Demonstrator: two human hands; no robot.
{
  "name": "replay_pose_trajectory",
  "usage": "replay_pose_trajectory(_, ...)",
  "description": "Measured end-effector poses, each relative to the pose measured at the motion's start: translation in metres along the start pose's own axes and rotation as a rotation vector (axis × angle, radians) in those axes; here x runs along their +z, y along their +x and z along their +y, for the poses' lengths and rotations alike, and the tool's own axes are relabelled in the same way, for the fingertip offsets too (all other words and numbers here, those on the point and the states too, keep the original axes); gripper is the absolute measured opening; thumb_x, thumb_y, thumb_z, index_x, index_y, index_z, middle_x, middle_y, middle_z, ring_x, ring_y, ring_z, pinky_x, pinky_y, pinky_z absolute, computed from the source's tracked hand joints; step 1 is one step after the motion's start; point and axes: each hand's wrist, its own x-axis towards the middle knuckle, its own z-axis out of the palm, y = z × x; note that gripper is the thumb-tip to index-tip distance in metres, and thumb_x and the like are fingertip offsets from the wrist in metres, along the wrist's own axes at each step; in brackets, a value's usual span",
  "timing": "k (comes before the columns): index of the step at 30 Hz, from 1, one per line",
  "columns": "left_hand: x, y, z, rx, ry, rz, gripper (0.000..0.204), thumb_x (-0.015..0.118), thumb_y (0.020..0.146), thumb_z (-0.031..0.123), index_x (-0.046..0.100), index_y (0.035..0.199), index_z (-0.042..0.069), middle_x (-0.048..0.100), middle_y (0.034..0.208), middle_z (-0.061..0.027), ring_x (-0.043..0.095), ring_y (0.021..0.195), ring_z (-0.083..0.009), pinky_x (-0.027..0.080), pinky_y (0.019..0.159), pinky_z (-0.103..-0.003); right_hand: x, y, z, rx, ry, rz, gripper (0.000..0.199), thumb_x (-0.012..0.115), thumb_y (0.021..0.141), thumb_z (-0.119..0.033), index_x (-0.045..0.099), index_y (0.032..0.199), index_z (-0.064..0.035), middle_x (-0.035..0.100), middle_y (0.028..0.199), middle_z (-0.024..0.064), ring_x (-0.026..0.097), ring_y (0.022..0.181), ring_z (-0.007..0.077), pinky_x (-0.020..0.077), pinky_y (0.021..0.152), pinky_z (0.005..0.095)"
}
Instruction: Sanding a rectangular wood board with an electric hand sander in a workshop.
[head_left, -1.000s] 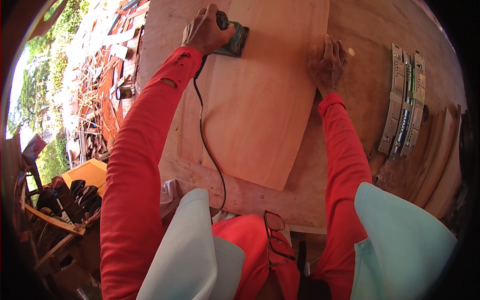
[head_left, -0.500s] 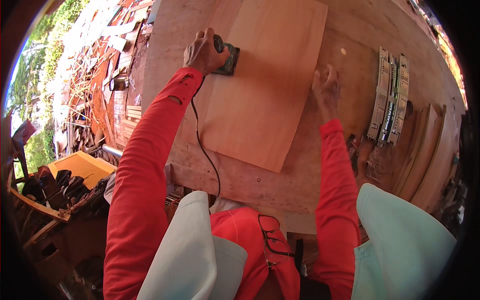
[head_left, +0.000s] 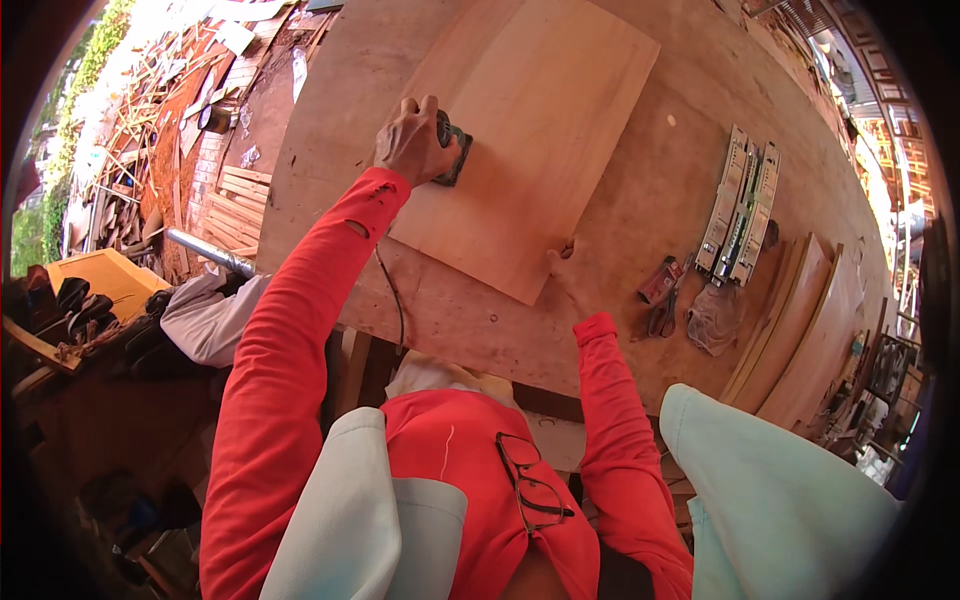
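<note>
A palm sander (head_left: 455,158), dark green and black, rests on the left part of a flat wooden board (head_left: 540,120). My left hand (head_left: 412,142) is wrapped round its top, and a black cord (head_left: 391,290) runs from it over the table's near edge. Down at the board's right edge, close to its near corner, my right hand (head_left: 568,272) has its bent fingers against the wood; they show only in part. The board lies flat on a large wooden tabletop (head_left: 640,200).
Right of the board lie metal drawer slides (head_left: 738,205), a small red box (head_left: 661,280), scissors (head_left: 662,317) and a clear plastic bag (head_left: 714,318). Long wooden pieces (head_left: 790,330) stand along the right side. Scrap wood (head_left: 130,150) litters the ground at left.
My right hand has come nearer along the board's right edge, its spread fingers now bent against the wood. The sander has moved nearer on the board in my left hand. The view has shifted.
</note>
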Motion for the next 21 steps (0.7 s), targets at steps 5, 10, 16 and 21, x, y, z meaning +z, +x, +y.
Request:
replay_pose_trajectory(5,-0.012,-0.005,-0.019,-0.098,-0.013,0.049,0.049,0.073,0.081,0.036,0.056,0.114,0.003,0.062,0.114,-0.0236,0.067,0.101,-0.0442,0.057,0.082,-0.052,0.049,-0.023,-0.001,-0.008,0.511,-0.109,0.021,0.074,0.089,-0.010,0.064,0.103,0.0025,0.066,0.072,0.0105,0.067,0.063,0.0178,0.0530,0.056,0.0322)
replay_pose_trajectory(10,-0.023,-0.023,-0.056,-0.128,-0.003,0.020,0.049,0.073,0.080,0.034,0.055,0.113,0.004,0.060,0.114,-0.0226,0.068,0.096,-0.0447,0.057,0.076,-0.053,0.010,0.044,-0.052,-0.544,0.017,0.306,0.025,0.072,0.092,-0.019,0.065,0.101,0.0034,0.067,0.069,0.0128,0.069,0.064,0.0284,0.0537,0.059,0.0380)
replay_pose_trajectory(16,-0.010,-0.037,-0.042,-0.081,-0.061,0.002,0.046,0.076,0.078,0.030,0.054,0.110,0.005,0.057,0.106,-0.0210,0.067,0.084,-0.0441,0.054,0.069,-0.054,-0.116,0.236,-0.129,-0.934,-0.681,0.627,0.063,0.076,0.089,-0.035,0.053,0.138,-0.0031,0.046,0.146,0.0230,0.046,0.130,0.0456,0.0434,0.104,0.0536)
replay_pose_trajectory(21,-0.028,-0.010,-0.070,-0.122,-0.020,0.103,0.045,0.076,0.079,0.031,0.055,0.110,0.006,0.060,0.106,-0.0196,0.069,0.084,-0.0436,0.056,0.072,-0.052,-0.052,0.167,-0.177,-1.205,-0.703,0.091,0.083,0.079,0.082,-0.042,0.047,0.146,0.0011,0.035,0.158,0.0252,0.031,0.146,0.0467,0.0309,0.119,0.0573)
